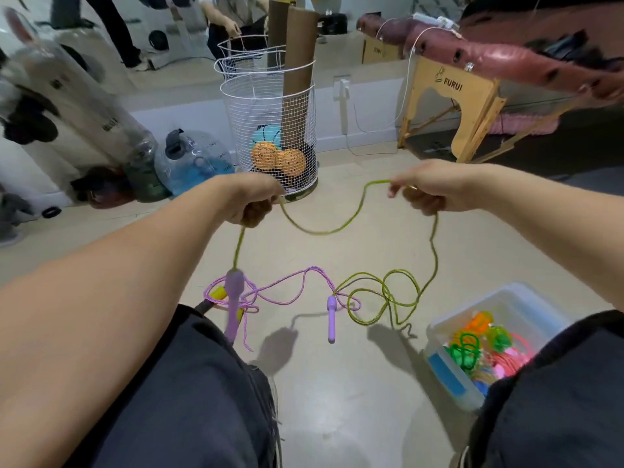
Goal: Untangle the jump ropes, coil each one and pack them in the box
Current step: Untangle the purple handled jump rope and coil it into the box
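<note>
Green jump rope (324, 231) is the one in hand: it sags between both hands, above the floor (337, 383) in front of the white wire basket (270, 130). Left hand (255, 201) is closed in a fist round the cord, and below that fist a lilac handle (233, 298) hangs free. Right hand (422, 194) has its fingers curled round the cord further along; from there the rope drops to the floor, where the rest of it lies in several loose overlapping loops (381, 298). At the basket-far side of those loops lies the second lilac handle (331, 319), near where a pink jump rope (297, 282) meets the green loops; whether the two cords are knotted there or only crossing I cannot tell. Pink rope runs leftward to a bundle with yellow handles (217, 293) by the person's knee.

To the right of the loops stands the clear plastic box (506, 298), already holding coiled cords in orange, green and pink. By my reading some ropes are packed, while the green one is only being drawn out, not yet coiled, and the pink one still needs freeing, coiling and packing.
</note>
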